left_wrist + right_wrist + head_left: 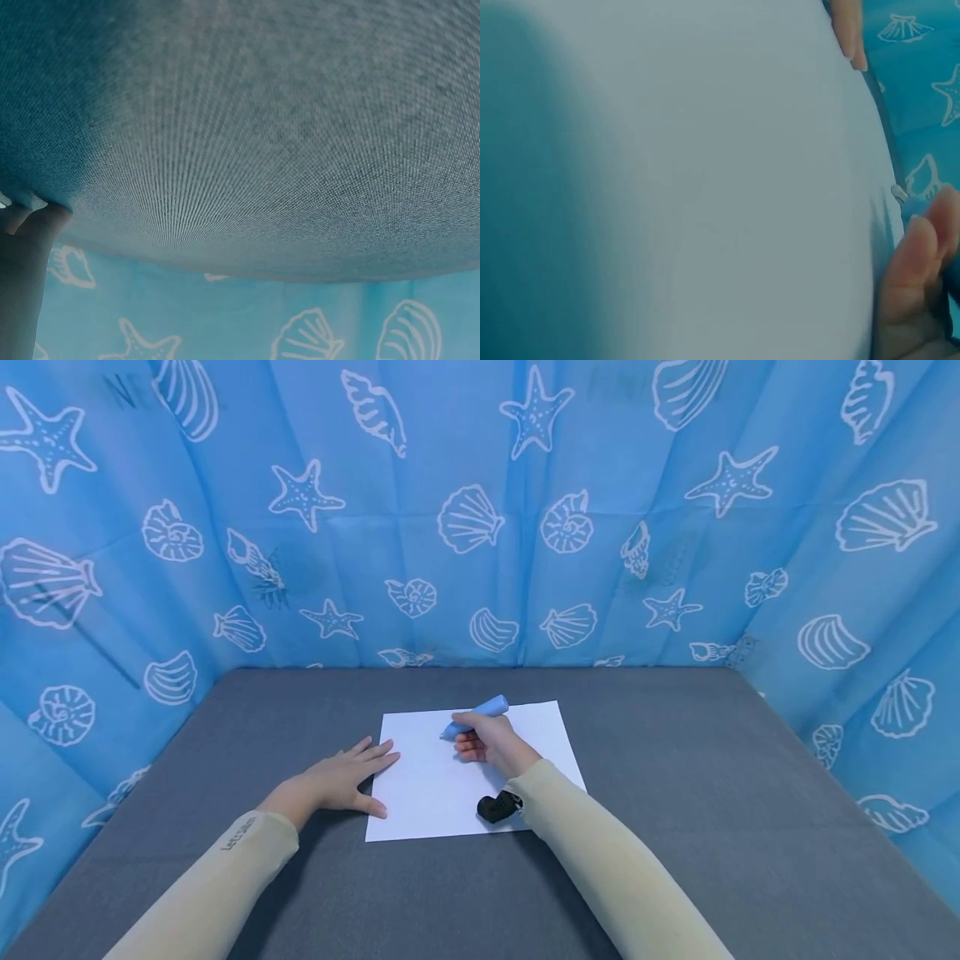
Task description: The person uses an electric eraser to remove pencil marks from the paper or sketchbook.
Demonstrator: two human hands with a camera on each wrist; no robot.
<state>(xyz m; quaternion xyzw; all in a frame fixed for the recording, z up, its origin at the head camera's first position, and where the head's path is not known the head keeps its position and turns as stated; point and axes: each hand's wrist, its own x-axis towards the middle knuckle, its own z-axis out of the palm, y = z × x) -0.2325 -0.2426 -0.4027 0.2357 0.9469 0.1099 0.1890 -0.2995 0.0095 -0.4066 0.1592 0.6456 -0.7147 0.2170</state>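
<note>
A white sheet of paper (420, 802) lies on the grey table. Over its upper part my right hand (491, 743) holds a thick blue pen (493, 705), its tapered tip pointing left and down. In the right wrist view, the fingers (911, 262) and the pen's pale tip (898, 193) show at the right edge; whether the tip touches the paper cannot be told. My left hand (341, 781) rests flat with fingers spread, the fingertips at the paper's left edge. Part of that hand (34, 255) appears dark in the left wrist view.
The grey tabletop (675, 777) spreads around the paper on all sides. Behind it and along both sides hangs a blue curtain (412, 485) with white shells and starfish. A black wrist device (497, 807) sits at the right cuff, above the paper's lower edge.
</note>
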